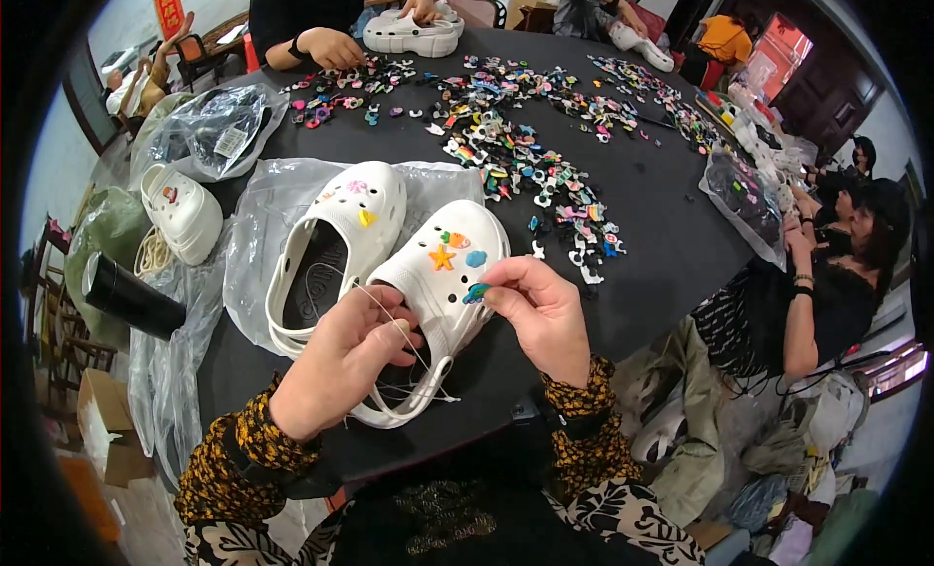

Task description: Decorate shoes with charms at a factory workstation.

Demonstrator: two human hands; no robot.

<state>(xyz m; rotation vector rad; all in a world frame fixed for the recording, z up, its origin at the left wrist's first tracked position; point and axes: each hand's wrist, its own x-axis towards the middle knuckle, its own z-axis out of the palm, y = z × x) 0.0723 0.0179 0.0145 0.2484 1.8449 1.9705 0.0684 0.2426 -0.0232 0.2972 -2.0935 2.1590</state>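
The right hand (541, 313) pinches a small teal charm (476, 293) against the white clog (438, 284); the left hand (341, 357), grip clenched, holds that clog's heel strap (409, 396) on the black bench (662, 225).

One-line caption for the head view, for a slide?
Right hand presses a small charm onto a white clog; left hand steadies it.

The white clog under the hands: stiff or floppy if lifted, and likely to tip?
The white clog looks like thick moulded foam, so probably light and shape-holding. Its thin heel strap likely flexes. Resting flat on the table, it seems unlikely to tip.
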